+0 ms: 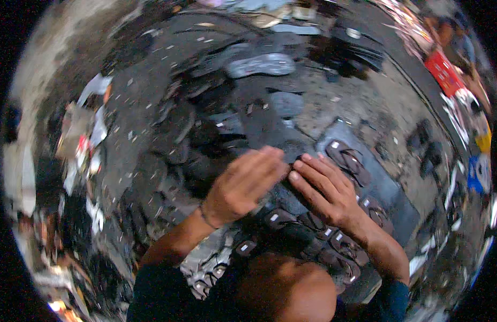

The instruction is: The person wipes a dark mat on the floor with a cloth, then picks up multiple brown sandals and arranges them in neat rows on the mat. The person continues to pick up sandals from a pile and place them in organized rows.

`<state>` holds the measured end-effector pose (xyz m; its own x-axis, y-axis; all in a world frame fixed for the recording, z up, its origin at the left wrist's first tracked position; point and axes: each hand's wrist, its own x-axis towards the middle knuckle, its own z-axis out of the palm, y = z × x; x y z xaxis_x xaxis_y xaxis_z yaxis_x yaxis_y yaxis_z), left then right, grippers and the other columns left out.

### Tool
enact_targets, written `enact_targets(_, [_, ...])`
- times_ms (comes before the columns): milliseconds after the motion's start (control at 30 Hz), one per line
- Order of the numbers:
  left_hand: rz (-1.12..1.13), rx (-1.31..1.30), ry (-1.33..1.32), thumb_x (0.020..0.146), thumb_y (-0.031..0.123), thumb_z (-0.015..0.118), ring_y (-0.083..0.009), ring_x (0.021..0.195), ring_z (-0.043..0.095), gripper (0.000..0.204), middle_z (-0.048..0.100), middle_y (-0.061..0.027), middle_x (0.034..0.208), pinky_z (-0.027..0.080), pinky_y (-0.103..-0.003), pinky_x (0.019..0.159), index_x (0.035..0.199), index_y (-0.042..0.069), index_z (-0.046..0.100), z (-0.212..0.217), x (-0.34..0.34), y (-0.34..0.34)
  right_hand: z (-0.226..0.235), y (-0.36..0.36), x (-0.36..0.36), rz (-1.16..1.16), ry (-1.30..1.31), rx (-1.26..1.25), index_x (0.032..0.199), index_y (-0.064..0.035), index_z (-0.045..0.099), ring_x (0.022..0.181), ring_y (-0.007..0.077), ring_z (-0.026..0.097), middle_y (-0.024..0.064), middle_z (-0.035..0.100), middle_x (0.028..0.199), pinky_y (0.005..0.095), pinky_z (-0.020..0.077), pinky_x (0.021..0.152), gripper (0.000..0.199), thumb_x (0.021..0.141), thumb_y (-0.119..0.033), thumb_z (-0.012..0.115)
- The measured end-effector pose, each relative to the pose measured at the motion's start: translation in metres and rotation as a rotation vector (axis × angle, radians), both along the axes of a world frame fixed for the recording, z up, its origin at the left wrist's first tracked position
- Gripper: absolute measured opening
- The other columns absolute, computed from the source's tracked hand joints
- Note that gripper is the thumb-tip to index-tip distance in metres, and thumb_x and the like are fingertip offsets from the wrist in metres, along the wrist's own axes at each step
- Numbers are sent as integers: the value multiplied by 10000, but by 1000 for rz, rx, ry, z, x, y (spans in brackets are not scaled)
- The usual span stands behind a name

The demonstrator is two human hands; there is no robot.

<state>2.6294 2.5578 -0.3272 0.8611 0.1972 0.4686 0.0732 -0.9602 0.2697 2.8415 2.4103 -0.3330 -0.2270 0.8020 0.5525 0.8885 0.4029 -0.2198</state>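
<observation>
My left hand (243, 188), blurred by motion, has its fingers stretched out flat toward the middle, with a thin band at the wrist. Opposite it, my right hand (326, 190) bends its fingers over a dark piece (303, 197), whose kind I cannot make out; the thumb is hidden. The fingertips of both hands come close together. Just beyond the right hand, a brown flip-flop (349, 161) rests on a grey-blue sheet (396, 193). Several more brown flip-flops (339, 257) with small white labels lie in rows below the right hand.
Dark soles (205, 80) lie in a heap ahead and to the left, with a pale speckled sole (261, 65) on top. Stacked black pieces (355, 48) stand at the back. Paper and plastic scraps (79, 134) litter the left. A red box (444, 72) sits far right, near another person (463, 45).
</observation>
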Motion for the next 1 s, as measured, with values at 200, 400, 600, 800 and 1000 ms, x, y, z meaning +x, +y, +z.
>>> enact_targets(200, [-234, -736, 13, 719, 56, 771, -295, 1383, 465, 705, 579, -170, 1392, 310, -414, 1176, 1378, -12, 532, 29, 122, 37, 82, -86, 104, -471, 1008, -394, 1193, -68, 668, 965, 169, 662, 45, 703, 1080, 317, 516, 842, 380, 945, -355, 682])
enact_targets(400, [-562, -1174, 165, 824, 64, 777, -168, 1098, 637, 551, 674, -78, 1196, 489, -310, 984, 1334, 3, 579, 37, 265, -39, 97, -240, 184, -616, 1448, 48, 1302, -19, 567, 1051, 123, 648, 40, 652, 1199, 265, 522, 923, 363, 986, -177, 646])
enact_targets(600, [-581, -1719, 338, 890, 60, 742, -175, 1040, 670, 503, 672, -112, 1188, 546, -313, 939, 1350, 25, 544, -76, 359, -151, -20, -347, 207, -971, 1687, 38, 1296, -76, 569, 858, 49, 570, -15, 639, 1114, 233, 472, 745, 514, 930, -409, 708])
enact_targets(800, [-134, -1414, 569, 792, 214, 861, -218, 984, 696, 549, 710, -142, 1105, 554, -361, 883, 1235, -27, 643, -214, 391, -182, -220, -371, 231, -1493, 1394, -12, 1254, -54, 666, 917, 116, 631, 78, 663, 1108, 259, 527, 731, 521, 829, -305, 835])
enact_targets(1000, [-57, -586, 762, 693, 459, 890, -257, 1006, 713, 651, 731, -200, 1100, 540, -378, 902, 1104, -18, 726, -251, 408, -182, -301, -380, 236, -1685, 1215, -51, 1164, -9, 693, 867, 143, 672, 98, 722, 1021, 281, 551, 721, 511, 782, -298, 870])
